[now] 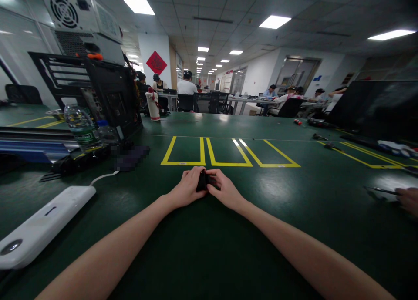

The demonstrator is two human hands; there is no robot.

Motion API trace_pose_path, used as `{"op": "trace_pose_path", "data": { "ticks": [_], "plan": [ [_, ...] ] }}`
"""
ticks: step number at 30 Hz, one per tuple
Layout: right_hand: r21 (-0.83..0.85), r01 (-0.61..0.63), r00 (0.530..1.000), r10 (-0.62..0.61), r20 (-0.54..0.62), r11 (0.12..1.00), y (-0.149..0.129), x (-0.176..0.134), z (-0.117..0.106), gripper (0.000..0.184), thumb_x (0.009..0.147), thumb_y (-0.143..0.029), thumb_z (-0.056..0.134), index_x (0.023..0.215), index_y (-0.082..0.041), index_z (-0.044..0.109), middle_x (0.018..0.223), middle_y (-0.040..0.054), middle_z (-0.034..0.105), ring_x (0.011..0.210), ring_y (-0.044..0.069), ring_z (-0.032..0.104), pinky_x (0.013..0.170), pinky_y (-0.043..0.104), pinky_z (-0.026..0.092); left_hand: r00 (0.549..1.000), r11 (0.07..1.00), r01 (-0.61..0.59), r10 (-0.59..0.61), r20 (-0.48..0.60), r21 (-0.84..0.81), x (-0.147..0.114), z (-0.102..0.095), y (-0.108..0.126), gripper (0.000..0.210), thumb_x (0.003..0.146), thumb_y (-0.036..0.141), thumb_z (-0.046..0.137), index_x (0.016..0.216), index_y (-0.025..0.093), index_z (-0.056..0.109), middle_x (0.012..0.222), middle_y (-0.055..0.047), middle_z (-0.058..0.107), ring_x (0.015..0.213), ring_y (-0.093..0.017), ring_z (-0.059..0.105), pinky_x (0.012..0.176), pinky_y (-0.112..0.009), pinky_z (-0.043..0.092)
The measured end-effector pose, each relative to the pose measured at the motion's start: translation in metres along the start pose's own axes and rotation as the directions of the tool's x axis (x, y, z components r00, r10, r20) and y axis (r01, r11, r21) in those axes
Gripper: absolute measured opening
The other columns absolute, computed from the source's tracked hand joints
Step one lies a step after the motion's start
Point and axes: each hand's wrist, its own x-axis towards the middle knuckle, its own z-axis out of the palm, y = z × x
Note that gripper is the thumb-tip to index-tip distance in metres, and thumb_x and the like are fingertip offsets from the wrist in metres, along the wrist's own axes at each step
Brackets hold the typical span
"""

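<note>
Between my two hands, just in front of the yellow-taped frames, is a small black block-like object [202, 181] whose kind I cannot make out. My left hand [188, 187] wraps round its left side, fingers on top and thumb below. From the right, my right hand [224, 187] pinches at its edge with thumb and fingertips. Fingers cover much of the object. Under both hands lies the dark green tabletop [202, 247]. Three yellow tape outlines [231, 164] are marked on it beyond my hands.
At left are an open black computer case [112, 95] with a power supply [81, 15] on top, a water bottle [80, 123] and a white elongated device [48, 224] with a cable. A white cylinder [153, 105] stands behind. At right, another person's hand [408, 200] holds a thin tool [382, 190].
</note>
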Motion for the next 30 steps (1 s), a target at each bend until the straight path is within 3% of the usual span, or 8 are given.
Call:
{"op": "trace_pose_path", "data": {
  "ticks": [6,10,14,17,24,30],
  "plan": [
    [-0.02,-0.04,0.999,0.04,0.014,0.999,-0.005,0.0,-0.001,0.032,0.077,-0.019,0.046,0.109,-0.022,0.043,0.11,0.0042,0.048,0.103,0.016,0.05,0.09,0.035,0.042,0.998,0.997,0.048,-0.046,0.033,-0.058,0.0,-0.001,-0.001,0.054,0.074,0.028,0.056,0.12,0.022,0.028,0.118,-0.008,0.042,0.108,-0.026,0.045,0.092,-0.047,0.034],
    [-0.131,-0.06,0.998,0.063,0.017,0.99,-0.005,0.0,-0.001,0.03,0.08,-0.024,0.043,0.109,-0.021,0.043,0.106,0.0044,0.051,0.097,0.016,0.052,0.084,0.034,0.044,0.992,0.99,0.11,-0.103,0.072,-0.09,0.002,0.0,-0.002,0.053,0.073,0.032,0.056,0.118,0.022,0.031,0.117,-0.008,0.045,0.105,-0.026,0.047,0.09,-0.046,0.035],
    [-0.364,-0.148,0.988,0.124,-0.088,0.92,0.004,0.003,-0.002,0.026,0.083,-0.023,0.034,0.104,-0.017,0.047,0.098,0.0059,0.055,0.092,0.016,0.052,0.083,0.033,0.042,0.984,0.984,0.161,-0.154,0.088,-0.08,0.004,0.006,-0.008,0.053,0.071,0.037,0.058,0.116,0.02,0.036,0.113,-0.008,0.048,0.104,-0.026,0.048,0.092,-0.045,0.032],
    [-0.442,-0.207,0.976,0.155,-0.151,0.873,0.01,0.006,-0.002,0.028,0.083,-0.02,0.032,0.103,-0.013,0.05,0.103,0.0096,0.053,0.1,0.018,0.048,0.089,0.035,0.037,0.98,0.977,0.192,-0.186,0.069,-0.094,0.005,0.01,-0.013,0.055,0.069,0.039,0.059,0.116,0.021,0.035,0.11,-0.007,0.05,0.103,-0.025,0.048,0.092,-0.044,0.032],
    [-0.466,-0.169,0.985,0.17,-0.04,0.868,0.006,-0.002,-0.007,0.047,0.079,-0.042,0.042,0.119,-0.017,0.04,0.116,0.0089,0.047,0.109,0.02,0.043,0.092,0.036,0.035,0.981,0.967,0.193,-0.19,0.032,-0.166,0.001,0.009,-0.014,0.054,0.067,0.035,0.062,0.113,0.02,0.037,0.108,-0.006,0.05,0.098,-0.024,0.05,0.087,-0.041,0.038],
    [-0.52,-0.074,0.991,0.123,0.06,0.851,0.003,-0.008,-0.011,0.038,0.077,-0.035,0.046,0.112,-0.02,0.046,0.111,0.0061,0.051,0.104,0.019,0.047,0.09,0.036,0.037,0.971,0.956,0.237,-0.238,0.012,-0.172,-0.005,0.009,-0.013,0.061,0.064,0.033,0.065,0.115,0.018,0.036,0.109,-0.009,0.049,0.1,-0.026,0.049,0.085,-0.041,0.04]
  ]
}}
